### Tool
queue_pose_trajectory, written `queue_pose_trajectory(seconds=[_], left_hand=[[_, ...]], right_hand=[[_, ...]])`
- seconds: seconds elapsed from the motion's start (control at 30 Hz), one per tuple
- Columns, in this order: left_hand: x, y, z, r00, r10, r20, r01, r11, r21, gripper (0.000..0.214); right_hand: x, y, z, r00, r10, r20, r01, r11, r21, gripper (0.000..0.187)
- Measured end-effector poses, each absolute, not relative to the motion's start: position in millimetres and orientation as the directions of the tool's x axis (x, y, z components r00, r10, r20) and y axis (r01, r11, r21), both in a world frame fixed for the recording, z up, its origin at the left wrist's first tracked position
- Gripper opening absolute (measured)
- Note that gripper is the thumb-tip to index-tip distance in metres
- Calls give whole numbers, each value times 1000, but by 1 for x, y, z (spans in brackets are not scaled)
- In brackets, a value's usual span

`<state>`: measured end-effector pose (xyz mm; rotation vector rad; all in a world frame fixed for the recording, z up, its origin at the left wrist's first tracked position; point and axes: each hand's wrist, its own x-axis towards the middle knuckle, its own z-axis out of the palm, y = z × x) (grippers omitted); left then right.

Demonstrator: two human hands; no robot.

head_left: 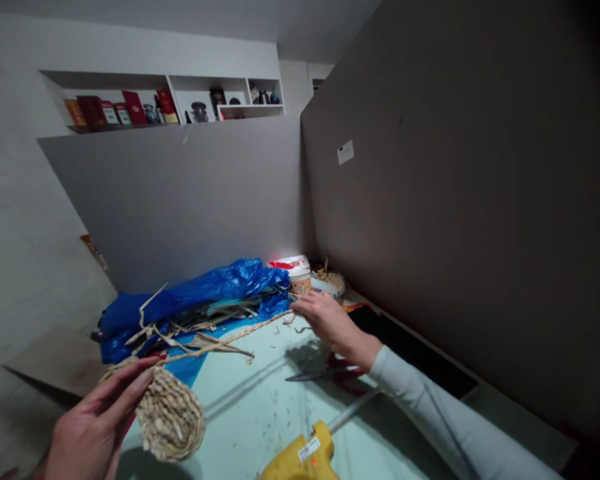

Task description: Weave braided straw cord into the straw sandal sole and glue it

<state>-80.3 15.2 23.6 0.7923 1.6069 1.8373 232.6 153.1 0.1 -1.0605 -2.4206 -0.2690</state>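
Observation:
My left hand (103, 410) pinches the upper edge of a coiled straw piece (173, 420), oval with tight braided rows. From it a thin twisted straw cord (230, 338) stretches up to the right. The cord's far part is pinched between the fingers of my right hand (327, 323), which is held above the table. Beneath my right wrist lie scissors (307, 376) with red handles, partly covered by the arm. A yellow glue gun (305, 453) rests at the front edge of view, a glue stick (353, 410) poking out of its back.
A blue plastic bag (195, 287) with loose dry straw leaves (200, 327) lies at the back left of the pale green table (250, 413). Behind my right hand stand a paper cup (300, 281) and a woven basket (334, 283). Grey partitions (205, 200) enclose the back and right.

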Motion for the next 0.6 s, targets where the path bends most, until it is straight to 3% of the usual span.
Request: queue_pose_trajectory(seconds=[0.1, 0.2, 0.4, 0.6], left_hand=[[-80, 12, 25, -650, 758, -61, -188, -83, 979, 35], [-79, 9, 28, -667, 739, -95, -245, -98, 965, 45], [-68, -3, 33, -718, 696, -5, -271, -274, 923, 35], [-66, -6, 25, -771, 615, 164, -134, -408, 903, 32]], right_hand=[[254, 175, 10, -529, 650, 547, 764, 645, -28, 24], [269, 191, 22, -484, 646, 591, 784, 619, -34, 26], [276, 191, 33, -599, 555, 578, 689, 725, 19, 21], [278, 203, -13, -715, 442, 542, 559, 827, 62, 16]])
